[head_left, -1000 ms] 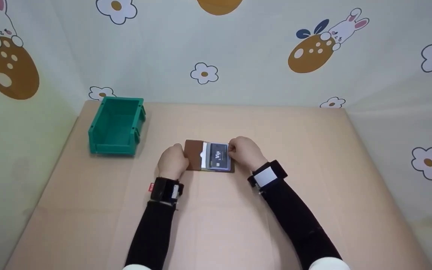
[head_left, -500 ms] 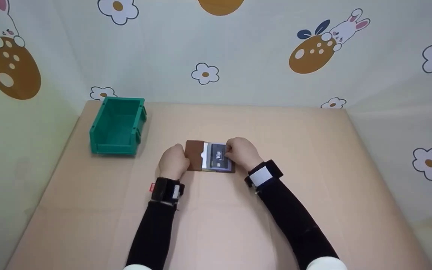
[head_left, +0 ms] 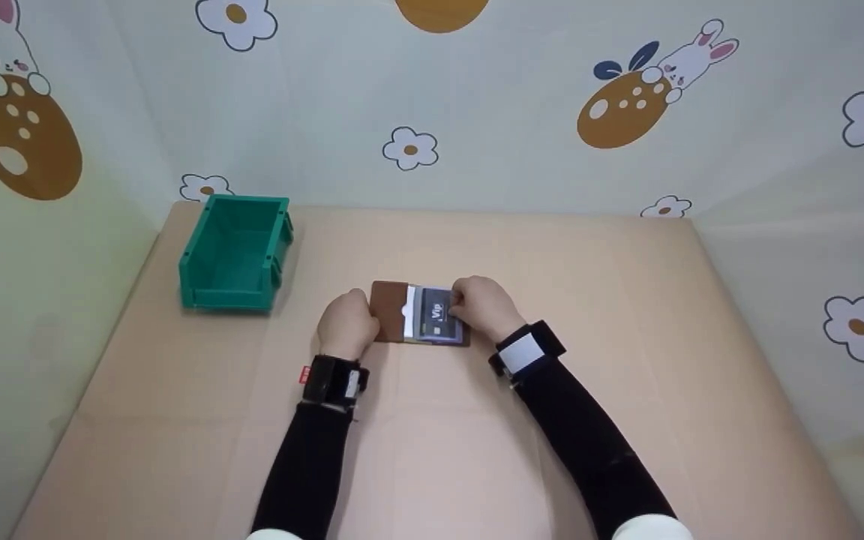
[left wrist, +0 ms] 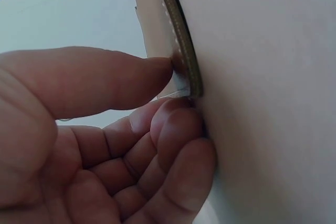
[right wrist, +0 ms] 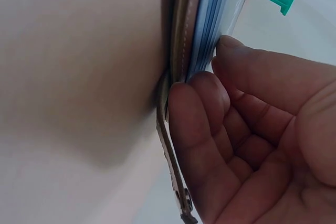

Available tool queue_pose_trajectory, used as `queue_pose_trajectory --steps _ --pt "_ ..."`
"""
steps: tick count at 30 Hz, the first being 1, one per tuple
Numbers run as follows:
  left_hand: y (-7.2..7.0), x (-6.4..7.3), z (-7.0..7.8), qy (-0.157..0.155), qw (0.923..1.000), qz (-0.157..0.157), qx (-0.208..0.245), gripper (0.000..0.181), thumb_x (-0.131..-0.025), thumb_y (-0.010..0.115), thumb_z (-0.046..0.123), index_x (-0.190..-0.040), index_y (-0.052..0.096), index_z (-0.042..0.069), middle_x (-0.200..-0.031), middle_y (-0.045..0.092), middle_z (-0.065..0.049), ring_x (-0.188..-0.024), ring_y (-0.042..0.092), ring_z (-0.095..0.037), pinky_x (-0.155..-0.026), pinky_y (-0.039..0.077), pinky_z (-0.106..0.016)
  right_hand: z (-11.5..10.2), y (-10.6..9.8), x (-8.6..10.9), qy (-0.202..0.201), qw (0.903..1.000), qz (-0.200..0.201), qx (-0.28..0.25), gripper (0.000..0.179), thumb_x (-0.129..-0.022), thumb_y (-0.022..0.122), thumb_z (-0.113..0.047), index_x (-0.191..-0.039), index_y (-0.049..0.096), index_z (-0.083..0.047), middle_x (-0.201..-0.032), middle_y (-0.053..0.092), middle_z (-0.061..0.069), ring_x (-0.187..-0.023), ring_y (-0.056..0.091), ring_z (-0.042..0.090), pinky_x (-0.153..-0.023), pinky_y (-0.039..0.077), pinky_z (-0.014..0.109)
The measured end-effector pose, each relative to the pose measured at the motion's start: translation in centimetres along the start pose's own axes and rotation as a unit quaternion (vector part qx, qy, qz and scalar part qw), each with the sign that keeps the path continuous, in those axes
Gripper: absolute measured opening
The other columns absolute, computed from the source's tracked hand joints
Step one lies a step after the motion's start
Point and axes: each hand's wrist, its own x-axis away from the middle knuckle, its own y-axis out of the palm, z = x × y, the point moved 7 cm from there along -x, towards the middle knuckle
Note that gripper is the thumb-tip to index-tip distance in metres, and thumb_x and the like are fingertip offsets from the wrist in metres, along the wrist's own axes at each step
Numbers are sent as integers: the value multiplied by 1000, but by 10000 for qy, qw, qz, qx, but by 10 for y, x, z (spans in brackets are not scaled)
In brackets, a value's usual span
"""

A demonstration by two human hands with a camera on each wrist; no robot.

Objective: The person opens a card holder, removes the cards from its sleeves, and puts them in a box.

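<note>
My left hand [head_left: 346, 324] pinched the brown rectangular leather wallet [head_left: 388, 312] at left, my right hand [head_left: 487, 306] its flat, clear plastic sleeves [right wrist: 210, 20] (hard tugging might have torn them).

In my head view, a green bin [head_left: 226, 299] stands near the far left corner of the tabletop [head_left: 552, 262]. Behind and along both sides I see a pale backdrop [head_left: 499, 90] printed with flowers [head_left: 409, 149], rabbits [head_left: 688, 63] and brown ovals [head_left: 616, 124].

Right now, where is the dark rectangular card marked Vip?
In the head view, the card lies on the right half of the open brown stitched wallet, with the right hand at its right edge.
</note>
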Motion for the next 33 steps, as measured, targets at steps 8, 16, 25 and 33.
queue_pose_trajectory --steps 8,16,25,33 --pt "1 2 1 -68 9999 -92 -57 6 -81 61 -1 -86 62 -1 -82 62 -12 -73 55 -26 -64 46 -38 2 3 0 -86 9999 52 -45 10 -84 75 -8 -79 67 -7 -79 64 4 -77 59 23 -75 49 37" --pt "-3 2 6 -52 9999 101 -40 10 -84 61 4 -90 63 -2 -85 64 -15 -77 60 -28 -65 49 -42 2 3 0 -109 9999 77 -50 10 -84 75 -8 -79 67 -7 -80 65 5 -78 60 24 -77 49 38" --pt "-5 5 24 207 9981 528 -224 25 -87 62 6 -107 64 -8 -101 63 -23 -94 62 -38 -77 51 -49 2 3 3 -130 9999 98 -59 9 -85 75 -8 -81 68 -6 -82 65 6 -79 60 24 -77 49 39" --pt "4 6 50 884 9939 554 -354 7 -84 68 5 -86 70 -1 -90 64 -17 -83 64 -34 -70 52 -46 0 1 3 -133 9998 150 -18 9 -83 76 -8 -82 68 -6 -82 65 8 -81 61 27 -79 49 40"
